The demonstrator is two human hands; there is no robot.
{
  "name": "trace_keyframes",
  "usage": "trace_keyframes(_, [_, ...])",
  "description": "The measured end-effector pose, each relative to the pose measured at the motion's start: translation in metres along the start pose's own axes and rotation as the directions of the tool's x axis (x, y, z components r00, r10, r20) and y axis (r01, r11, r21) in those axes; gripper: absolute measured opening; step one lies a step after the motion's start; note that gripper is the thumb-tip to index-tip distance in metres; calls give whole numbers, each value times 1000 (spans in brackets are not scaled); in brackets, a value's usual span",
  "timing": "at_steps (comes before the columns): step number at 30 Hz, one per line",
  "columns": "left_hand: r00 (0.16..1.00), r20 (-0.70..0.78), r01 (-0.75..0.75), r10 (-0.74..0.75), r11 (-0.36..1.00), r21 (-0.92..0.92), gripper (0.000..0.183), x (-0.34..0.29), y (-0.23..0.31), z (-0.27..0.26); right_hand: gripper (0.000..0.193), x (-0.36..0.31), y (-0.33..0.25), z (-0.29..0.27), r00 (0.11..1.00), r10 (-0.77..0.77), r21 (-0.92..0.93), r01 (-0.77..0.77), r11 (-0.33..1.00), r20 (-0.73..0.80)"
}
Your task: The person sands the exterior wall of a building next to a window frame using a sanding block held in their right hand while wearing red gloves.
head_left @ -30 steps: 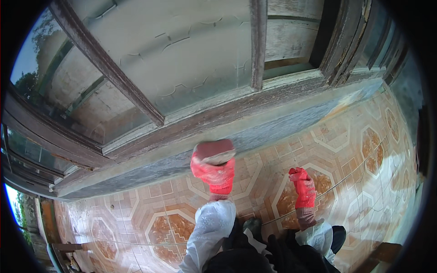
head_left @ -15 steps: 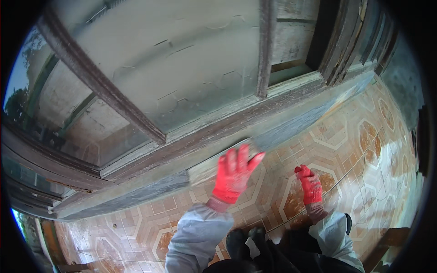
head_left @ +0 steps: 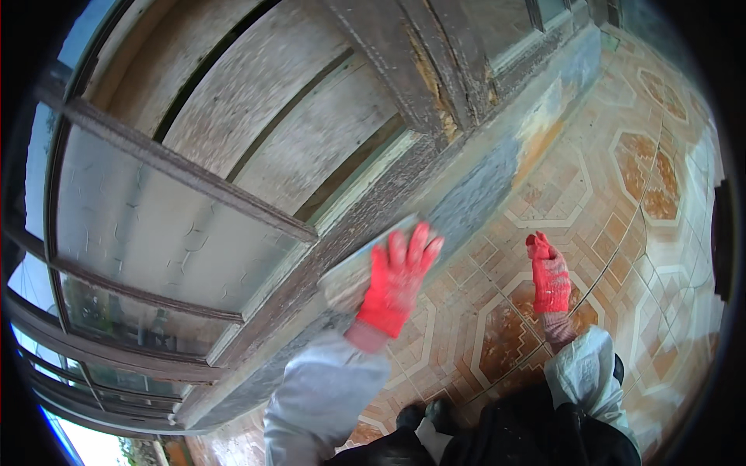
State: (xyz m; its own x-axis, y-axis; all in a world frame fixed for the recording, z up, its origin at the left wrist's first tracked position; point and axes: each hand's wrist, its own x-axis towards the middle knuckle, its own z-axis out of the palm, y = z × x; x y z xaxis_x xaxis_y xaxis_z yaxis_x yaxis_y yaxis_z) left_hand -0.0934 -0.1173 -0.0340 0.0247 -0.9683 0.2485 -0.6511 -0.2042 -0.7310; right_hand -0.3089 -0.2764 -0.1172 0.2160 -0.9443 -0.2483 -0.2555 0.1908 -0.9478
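Observation:
My left hand (head_left: pixel 395 283), in a red glove, is on a thin flat rectangular board (head_left: pixel 348 278) set against the low wall under the window frame. Its fingers stretch up over the board's right part and cover much of it. The board is pale beige-grey, with a light upper edge. My right hand (head_left: pixel 550 276), also gloved in red, is over the tiled floor, apart from the wall. Its fingers are curled together; whether something small is in them cannot be made out.
Above the low wall (head_left: pixel 474 198), patched grey-blue, runs a worn brown wooden window frame (head_left: pixel 373 182) with glass panes (head_left: pixel 171 225). Its post (head_left: pixel 435 78) is split. Patterned tiles (head_left: pixel 505 342) cover the floor, and a thin dark line (head_left: pixel 614 260) crosses them. My feet (head_left: pixel 423 415) are below.
The left hand and the board have moved right along the wall, past a window bar toward the split post. My view has turned with them. The right hand stays curled.

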Motion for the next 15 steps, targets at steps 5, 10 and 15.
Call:
trace_keyframes(5, [999, -3, -50, 50, 989, -142, 54, 81, 16, -29, 37, 22, 30, -21, 999, -51, 288, 53, 956, -16])
trace_keyframes(10, [951, 68, -306, 302, 950, 67, 52, -17, 17, 21, 35, 41, 53, -47, 981, -97, 411, 160, 898, -169])
trace_keyframes(15, [950, -8, -308, 311, 945, 114, 67, 124, 58, 1, 34, 32, 36, -47, 994, 40, 327, -5, 945, -102])
